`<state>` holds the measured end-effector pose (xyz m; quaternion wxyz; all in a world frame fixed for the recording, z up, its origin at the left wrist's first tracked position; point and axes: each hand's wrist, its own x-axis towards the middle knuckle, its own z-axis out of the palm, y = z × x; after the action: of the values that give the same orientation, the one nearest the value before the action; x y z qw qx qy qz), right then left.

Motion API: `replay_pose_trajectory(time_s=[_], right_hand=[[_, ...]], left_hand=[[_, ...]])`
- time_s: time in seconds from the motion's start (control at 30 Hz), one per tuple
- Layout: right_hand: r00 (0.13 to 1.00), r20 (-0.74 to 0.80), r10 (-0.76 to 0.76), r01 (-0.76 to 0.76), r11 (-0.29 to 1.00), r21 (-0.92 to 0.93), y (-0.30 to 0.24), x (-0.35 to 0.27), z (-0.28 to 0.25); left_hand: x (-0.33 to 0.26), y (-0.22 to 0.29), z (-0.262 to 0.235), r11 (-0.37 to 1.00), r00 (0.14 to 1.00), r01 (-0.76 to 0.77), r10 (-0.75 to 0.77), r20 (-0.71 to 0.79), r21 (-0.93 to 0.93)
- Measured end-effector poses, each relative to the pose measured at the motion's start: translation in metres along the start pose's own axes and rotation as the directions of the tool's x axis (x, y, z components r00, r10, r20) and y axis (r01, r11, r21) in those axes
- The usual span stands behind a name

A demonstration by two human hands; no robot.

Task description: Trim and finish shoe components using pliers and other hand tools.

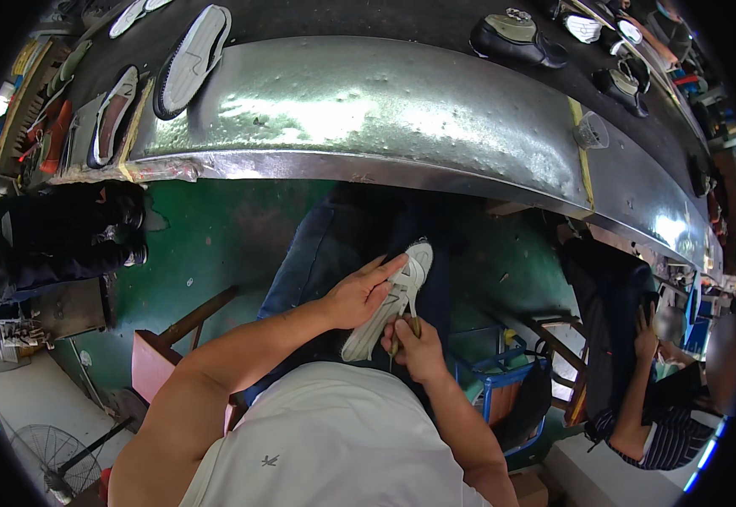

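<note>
One white shoe [396, 297] slants away rightward.

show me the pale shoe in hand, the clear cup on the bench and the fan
Pale shoe [398, 295]: head view, its midsection
Clear cup [593, 132]: head view, its wall
Fan [53, 457]: head view, its wire cage

No readable words, dark emblem [269, 460] on white shirt [334, 422]

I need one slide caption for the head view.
Left hand on a white shoe, right hand gripping a slim tool beside it.
</note>
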<state>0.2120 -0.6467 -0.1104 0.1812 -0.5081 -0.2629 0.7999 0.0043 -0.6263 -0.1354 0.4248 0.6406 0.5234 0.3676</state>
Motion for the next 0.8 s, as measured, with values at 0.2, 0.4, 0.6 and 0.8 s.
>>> replay_pose_trajectory(time_s=[0.2,0.4,0.6,0.8], right_hand=[[0.869,0.460,0.183,-0.269,0.954,0.130,-0.027,-0.006,-0.074],[0.998,0.028,-0.057,0.064,0.902,-0.428,-0.085,-0.016,-0.052],[0.966,0.099,-0.239,0.232,0.633,-0.738,-0.095,0.010,-0.045],[0.973,0.098,-0.211,0.215,0.657,-0.722,-0.086,0.011,-0.040]], left_hand=[[0.006,0.016,0.002,0.999,0.999,0.006,-0.007,0.043,0.033],[0.010,0.026,0.003,0.989,0.991,0.067,-0.082,0.110,0.128],[0.008,0.015,0.006,0.979,0.992,-0.014,-0.012,0.127,0.204],[0.002,0.016,0.011,0.955,0.955,0.295,-0.295,0.035,-0.009]])
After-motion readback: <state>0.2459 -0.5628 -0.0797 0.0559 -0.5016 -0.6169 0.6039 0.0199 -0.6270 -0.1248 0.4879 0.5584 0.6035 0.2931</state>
